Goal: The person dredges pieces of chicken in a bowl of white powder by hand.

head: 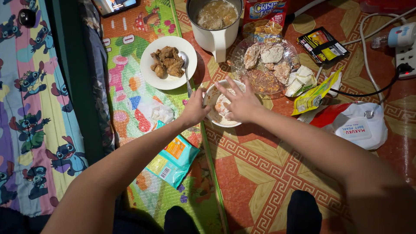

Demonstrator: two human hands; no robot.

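Note:
My left hand (194, 109) grips the left rim of a small white bowl (211, 97) on the floor. My right hand (239, 102) lies over the bowl with fingers spread, touching a floured piece of meat (221, 105) inside it. Just beyond the bowl stands a clear glass plate (239, 65) with several breaded pieces. To the left is a white plate (152, 73) with fried brown pieces and a spoon (185, 65).
A white pot (215, 37) of liquid stands at the top. A red breading-mix box (265, 11), a black packet (322, 45), a yellow sachet (313, 95), a white bag (358, 125), a power strip (406, 56), a teal pack (174, 160) and a crumpled tissue (157, 112) lie around.

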